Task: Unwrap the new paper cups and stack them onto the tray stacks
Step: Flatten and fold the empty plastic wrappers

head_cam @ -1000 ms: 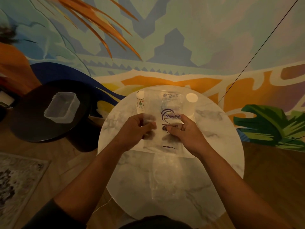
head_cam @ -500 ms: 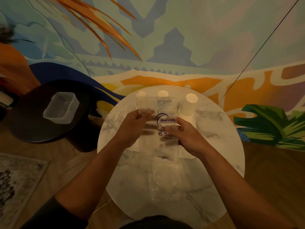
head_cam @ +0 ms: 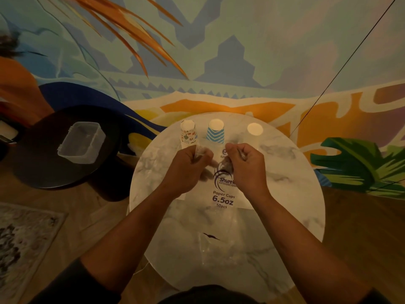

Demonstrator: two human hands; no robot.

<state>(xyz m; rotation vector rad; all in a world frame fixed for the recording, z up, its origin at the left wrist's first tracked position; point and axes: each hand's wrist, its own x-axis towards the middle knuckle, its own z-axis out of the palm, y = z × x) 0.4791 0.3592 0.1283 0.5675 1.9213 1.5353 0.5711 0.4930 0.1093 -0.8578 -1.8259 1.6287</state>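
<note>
Over the round bench, the left hand and right hand each pinched the far end of the clear wrapper in curled fingers. 3 cup stacks stood inverted at the far edge, just beyond the hands.

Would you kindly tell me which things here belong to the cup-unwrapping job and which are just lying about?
Job:
- clear cup wrapper, gripped by left hand and right hand
- patterned cup stack
- blue zigzag cup stack
- white cup stack

Lying about:
- clear plastic container
- black round table
- rug
</note>
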